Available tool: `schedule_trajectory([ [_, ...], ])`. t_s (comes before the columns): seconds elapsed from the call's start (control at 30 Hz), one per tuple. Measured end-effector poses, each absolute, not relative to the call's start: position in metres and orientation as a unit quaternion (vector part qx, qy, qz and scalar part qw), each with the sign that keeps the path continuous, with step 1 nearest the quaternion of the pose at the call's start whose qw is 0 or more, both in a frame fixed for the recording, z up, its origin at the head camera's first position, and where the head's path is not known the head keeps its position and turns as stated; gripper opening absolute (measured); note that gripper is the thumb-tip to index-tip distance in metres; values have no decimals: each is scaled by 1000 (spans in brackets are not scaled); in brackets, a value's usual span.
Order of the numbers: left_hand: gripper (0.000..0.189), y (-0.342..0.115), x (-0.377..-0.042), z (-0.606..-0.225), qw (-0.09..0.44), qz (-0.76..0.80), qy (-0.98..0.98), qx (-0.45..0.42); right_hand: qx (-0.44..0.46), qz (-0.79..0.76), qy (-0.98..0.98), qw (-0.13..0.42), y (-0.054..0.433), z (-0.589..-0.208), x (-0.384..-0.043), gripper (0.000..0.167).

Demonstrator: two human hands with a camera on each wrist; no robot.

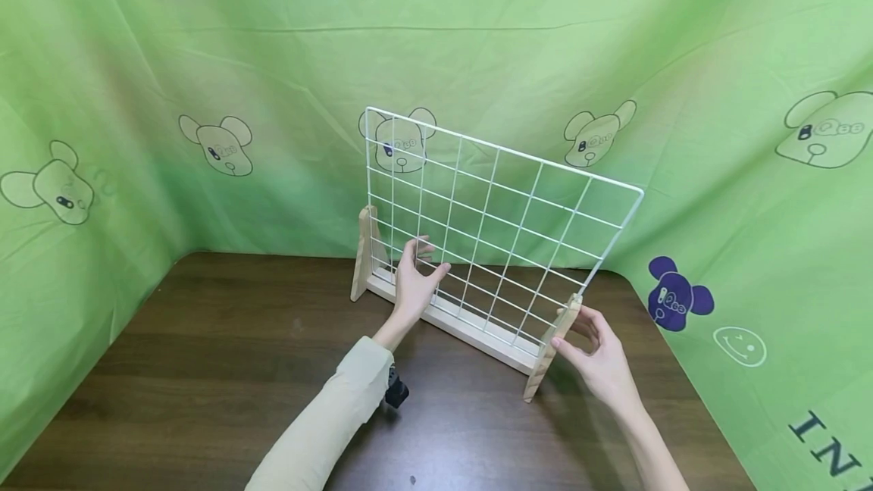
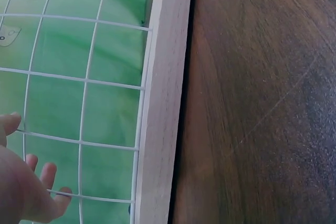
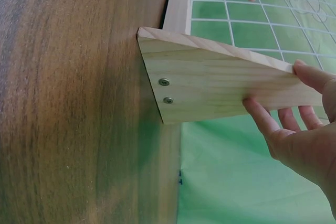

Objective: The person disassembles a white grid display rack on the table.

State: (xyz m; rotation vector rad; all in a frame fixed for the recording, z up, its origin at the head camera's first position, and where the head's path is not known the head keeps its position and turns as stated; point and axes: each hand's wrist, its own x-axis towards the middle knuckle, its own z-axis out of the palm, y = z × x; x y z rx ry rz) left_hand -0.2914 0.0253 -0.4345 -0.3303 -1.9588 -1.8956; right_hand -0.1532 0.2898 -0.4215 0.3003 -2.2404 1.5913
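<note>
A white wire grid panel point(image 1: 491, 203) stands upright in a wooden stand, which has a long base bar point(image 1: 477, 336) and a side piece at each end. My right hand point(image 1: 603, 362) grips the right side piece point(image 3: 210, 77), thumb on its front edge and fingers on its rear edge. Two screw heads show low on that piece in the right wrist view. My left hand point(image 1: 417, 283) is at the lower left part of the grid, fingers loosely spread, fingertips right at the wires. The left side piece point(image 1: 364, 256) stands untouched.
The stand rests on a dark brown wooden table point(image 1: 204, 370). Green cloth point(image 1: 477, 6) with bear-head prints hangs behind and along both sides. A small black device point(image 1: 395, 389) shows under my left sleeve point(image 1: 334, 415).
</note>
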Motion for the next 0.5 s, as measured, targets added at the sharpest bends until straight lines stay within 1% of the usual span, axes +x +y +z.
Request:
schedule_trajectory([
  [0.27,58,25,-294,-437,205,-665,-705,-135,106,564,-797,188,290,-422,-153,53],
  [0.5,53,26,-294,-436,210,-660,-711,-125,98,562,-799,188,291,-423,-153,53],
])
